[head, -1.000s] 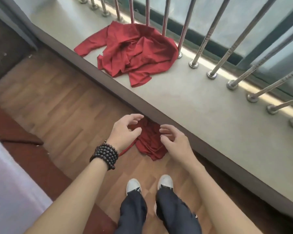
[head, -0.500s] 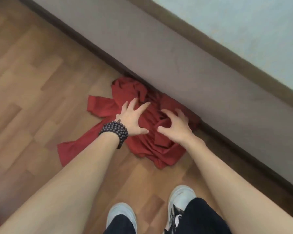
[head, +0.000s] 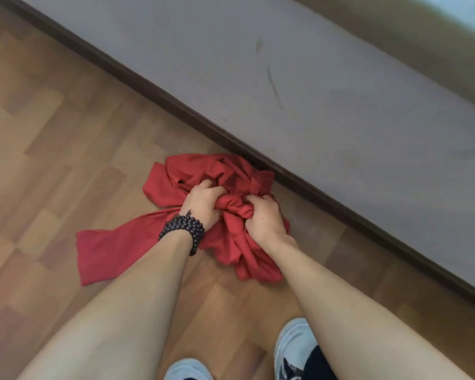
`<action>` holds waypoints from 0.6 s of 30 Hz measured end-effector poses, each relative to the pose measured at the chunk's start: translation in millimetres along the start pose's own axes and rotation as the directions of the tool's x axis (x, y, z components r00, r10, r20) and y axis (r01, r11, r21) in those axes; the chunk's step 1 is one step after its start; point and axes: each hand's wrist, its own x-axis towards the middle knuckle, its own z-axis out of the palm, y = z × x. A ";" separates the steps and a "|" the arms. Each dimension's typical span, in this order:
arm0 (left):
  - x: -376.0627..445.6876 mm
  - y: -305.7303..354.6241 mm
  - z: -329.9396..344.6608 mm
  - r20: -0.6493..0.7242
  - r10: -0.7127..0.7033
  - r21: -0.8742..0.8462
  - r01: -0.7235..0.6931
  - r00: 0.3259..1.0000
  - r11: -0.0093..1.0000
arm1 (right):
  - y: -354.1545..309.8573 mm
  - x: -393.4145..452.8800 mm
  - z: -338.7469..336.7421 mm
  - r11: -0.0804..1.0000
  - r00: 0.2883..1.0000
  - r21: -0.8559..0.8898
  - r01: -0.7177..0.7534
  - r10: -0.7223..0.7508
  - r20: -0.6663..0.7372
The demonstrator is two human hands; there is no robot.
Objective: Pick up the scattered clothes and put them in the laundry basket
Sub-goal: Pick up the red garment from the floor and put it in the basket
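A crumpled red garment [head: 225, 174] lies on the wooden floor against the base of a low grey ledge. My left hand [head: 202, 205], with a dark bead bracelet at the wrist, is closed on a bunch of its fabric. Just to the right, my right hand [head: 262, 218] grips another bunch of the same garment. One flat red sleeve or flap [head: 104, 250] still trails on the floor to the left. The laundry basket is out of view.
A grey ledge wall [head: 327, 91] with a dark skirting strip [head: 299, 182] runs diagonally across the top right. Wooden floor [head: 52, 160] spreads to the left. My two pale shoes [head: 294, 349] stand at the bottom edge.
Both hands went from open fingers resting on the red garment to fists gathering its fabric. The view has dipped lower toward the floor; the second red garment on the ledge is out of sight.
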 end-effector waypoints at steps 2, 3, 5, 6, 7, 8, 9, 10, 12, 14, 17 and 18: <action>-13.6 13.1 -19.6 -0.051 -0.016 -0.088 0.012 0.999 0.996 | -6.7 -13.3 -17.3 0.987 0.999 0.156 -0.035 0.039 -0.023; -22.7 23.7 -34.7 -0.090 -0.013 -0.107 0.003 0.996 0.994 | -13.0 -26.2 -30.7 0.977 0.998 0.211 -0.039 0.049 -0.042; -43.7 49.0 -70.4 -0.158 0.002 -0.145 -0.025 0.987 0.989 | -29.0 -53.2 -60.0 0.953 0.993 0.304 -0.014 0.048 -0.106; -57.8 65.5 -91.8 -0.164 0.001 -0.172 -0.030 0.987 0.985 | -38.3 -70.4 -78.4 0.935 0.989 0.356 -0.007 0.058 -0.135; -72.1 81.8 -112.3 -0.157 -0.015 -0.204 -0.018 0.988 0.979 | -47.2 -88.8 -96.5 0.919 0.986 0.394 -0.009 0.074 -0.149; -88.0 100.2 -134.5 -0.142 -0.022 -0.230 -0.011 0.990 0.973 | -56.8 -109.7 -116.0 0.903 0.984 0.431 -0.006 0.081 -0.157; -102.7 114.6 -150.0 -0.117 -0.042 -0.261 0.010 0.992 0.965 | -64.1 -126.6 -128.9 0.887 0.983 0.461 -0.008 0.090 -0.157; -120.5 133.2 -173.6 -0.081 -0.045 -0.301 0.019 0.996 0.954 | -75.0 -151.9 -152.8 0.862 0.983 0.507 -0.003 0.095 -0.155; -159.3 174.6 -222.4 -0.038 -0.001 -0.399 -0.014 0.999 0.917 | -99.7 -207.6 -206.2 0.809 0.984 0.587 0.008 0.099 -0.150; -188.9 215.1 -268.6 -0.051 0.001 -0.525 -0.028 0.999 0.850 | -124.2 -255.4 -258.0 0.748 0.985 0.663 0.026 0.093 -0.143; -224.2 281.8 -335.3 -0.121 -0.052 -0.626 -0.035 0.991 0.779 | -153.9 -319.7 -336.9 0.661 0.975 0.745 0.088 0.096 -0.200; -231.5 307.8 -361.3 -0.151 -0.039 -0.622 -0.064 0.988 0.781 | -164.2 -338.6 -369.4 0.646 0.963 0.752 0.131 0.098 -0.251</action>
